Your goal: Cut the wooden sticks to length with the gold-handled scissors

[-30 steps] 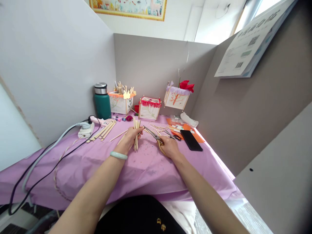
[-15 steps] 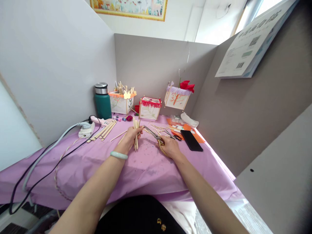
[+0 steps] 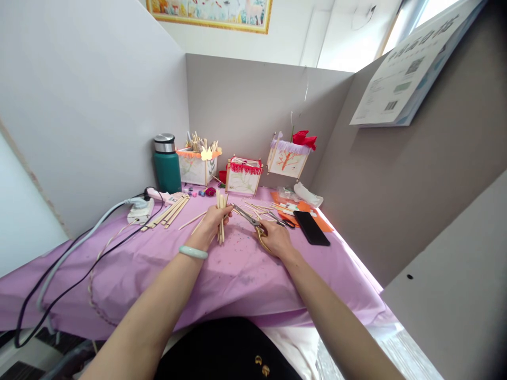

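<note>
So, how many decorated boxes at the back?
3: orange-trimmed box beside the green bottle; red-fringed box in the middle; purple-fringed box on the right, with a red flower. None looks hidden.

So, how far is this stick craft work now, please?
The orange-trimmed box, red-fringed box and purple-trimmed box already look assembled. In progress: the left hand grips a bundle of wooden sticks, and the right hand holds scissors pointing towards it. Probably left: that bundle and the loose sticks on the left, all still unjoined.
</note>
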`<state>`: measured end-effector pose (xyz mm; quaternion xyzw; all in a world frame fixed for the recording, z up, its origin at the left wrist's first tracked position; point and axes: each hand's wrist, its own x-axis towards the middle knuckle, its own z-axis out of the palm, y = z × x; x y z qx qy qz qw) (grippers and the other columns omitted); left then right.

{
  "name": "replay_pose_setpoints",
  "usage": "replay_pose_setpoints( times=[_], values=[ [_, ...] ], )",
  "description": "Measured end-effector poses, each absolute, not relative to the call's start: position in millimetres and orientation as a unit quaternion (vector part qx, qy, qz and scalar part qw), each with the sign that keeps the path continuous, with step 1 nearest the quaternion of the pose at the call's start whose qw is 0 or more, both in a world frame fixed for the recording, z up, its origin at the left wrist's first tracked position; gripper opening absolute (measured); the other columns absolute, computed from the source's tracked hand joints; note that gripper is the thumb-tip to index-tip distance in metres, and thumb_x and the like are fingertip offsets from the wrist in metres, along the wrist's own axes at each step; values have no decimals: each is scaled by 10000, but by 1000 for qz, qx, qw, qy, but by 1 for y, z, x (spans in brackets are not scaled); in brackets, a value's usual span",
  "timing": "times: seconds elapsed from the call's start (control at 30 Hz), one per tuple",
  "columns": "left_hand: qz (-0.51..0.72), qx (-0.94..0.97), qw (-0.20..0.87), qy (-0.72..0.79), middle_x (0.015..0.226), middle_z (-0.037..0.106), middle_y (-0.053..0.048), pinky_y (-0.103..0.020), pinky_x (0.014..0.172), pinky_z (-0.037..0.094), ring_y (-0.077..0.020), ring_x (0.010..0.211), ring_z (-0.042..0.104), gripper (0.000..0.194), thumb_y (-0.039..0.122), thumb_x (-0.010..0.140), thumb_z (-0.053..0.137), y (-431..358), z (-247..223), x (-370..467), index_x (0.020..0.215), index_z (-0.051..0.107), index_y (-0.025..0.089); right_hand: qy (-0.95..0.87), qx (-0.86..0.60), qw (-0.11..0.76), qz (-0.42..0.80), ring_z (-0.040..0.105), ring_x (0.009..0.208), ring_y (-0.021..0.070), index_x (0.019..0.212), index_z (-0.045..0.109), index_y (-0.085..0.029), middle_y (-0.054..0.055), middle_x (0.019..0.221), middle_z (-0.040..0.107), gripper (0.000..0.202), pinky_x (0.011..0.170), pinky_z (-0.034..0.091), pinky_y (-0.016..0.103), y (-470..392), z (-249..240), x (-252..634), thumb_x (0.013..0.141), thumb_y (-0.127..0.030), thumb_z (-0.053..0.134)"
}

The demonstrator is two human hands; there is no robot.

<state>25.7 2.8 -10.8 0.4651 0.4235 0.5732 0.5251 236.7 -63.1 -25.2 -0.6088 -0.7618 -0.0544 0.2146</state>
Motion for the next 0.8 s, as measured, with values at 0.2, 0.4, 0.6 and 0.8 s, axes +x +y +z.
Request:
replay_pose_setpoints(
  times=[0.2,0.4,0.6,0.8],
  values=[
    [573,466,523,426,511,538,12,-208,365,243,-51,359,397,200,252,682,753,2,-11,25,708,609,116,-769,-601,212,-60,641,893,180,1082,665,-271,16,982,730,253,709,381,247,-63,-25,236,920,-378,504],
    [567,471,530,420,519,541,13,-207,367,246,-55,366,405,209,264,677,755,3,-12,24,739,626,111,-763,-609,207,-57,647,859,182,1009,696,-260,27,949,739,261,692,368,248,-63,-25,235,932,-384,480],
    [566,468,527,428,519,537,19,-201,368,252,-55,368,405,220,260,676,758,0,-9,25,764,625,108,-756,-616,211,-65,655,839,184,1003,688,-262,18,930,737,249,680,370,253,-64,-24,234,925,-407,501],
    [578,459,523,426,501,529,19,-200,370,254,-53,362,393,187,230,682,748,0,-9,26,745,620,108,-764,-603,222,-50,653,889,192,1062,668,-271,4,971,733,288,702,389,252,-64,-24,236,859,-468,610]
  ],
)
